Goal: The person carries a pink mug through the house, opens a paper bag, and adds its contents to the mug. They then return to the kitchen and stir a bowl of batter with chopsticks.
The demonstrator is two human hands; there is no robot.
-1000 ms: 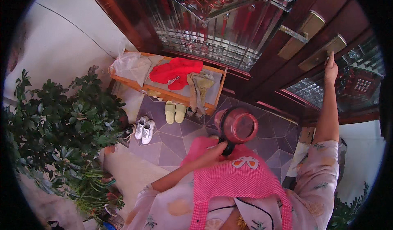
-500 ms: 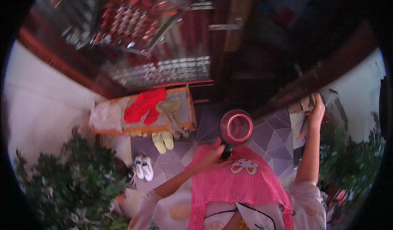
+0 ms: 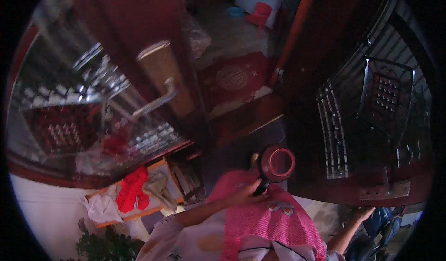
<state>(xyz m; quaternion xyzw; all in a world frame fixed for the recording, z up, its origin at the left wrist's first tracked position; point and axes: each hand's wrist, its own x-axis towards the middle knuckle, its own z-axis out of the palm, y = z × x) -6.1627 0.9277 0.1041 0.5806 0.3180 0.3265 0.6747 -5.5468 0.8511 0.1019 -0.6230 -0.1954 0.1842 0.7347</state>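
My left hand [image 3: 246, 192] is closed round the black handle [image 3: 261, 187] of a round dark-pink pot [image 3: 278, 163]. It is held upright before the pink apron [image 3: 260, 219] on my chest, its pink rim facing up. At the lower right, my right hand [image 3: 364, 213] touches the outer side of the right door leaf [image 3: 325, 186], close to its edge. Its fingers are partly hidden there, so I cannot tell whether they grip anything. A lever handle [image 3: 385, 182] on a metal plate shows on that leaf's inner side.
The left door leaf [image 3: 125, 24] has a lever handle [image 3: 165, 96]. Beyond the sill [image 3: 246, 126] lies a red mat [image 3: 232, 77]; farther in stand a red stool [image 3: 260, 13] and a blue basin [image 3: 235, 12]. Red cloth [image 3: 132, 189] lies on a shoe rack [image 3: 172, 177]. A plant [image 3: 107, 244] stands lower left.
The right door leaf has swung outward toward me, and the room beyond is now in view. My view has moved nearer the doorway. The pot stays in my left hand.
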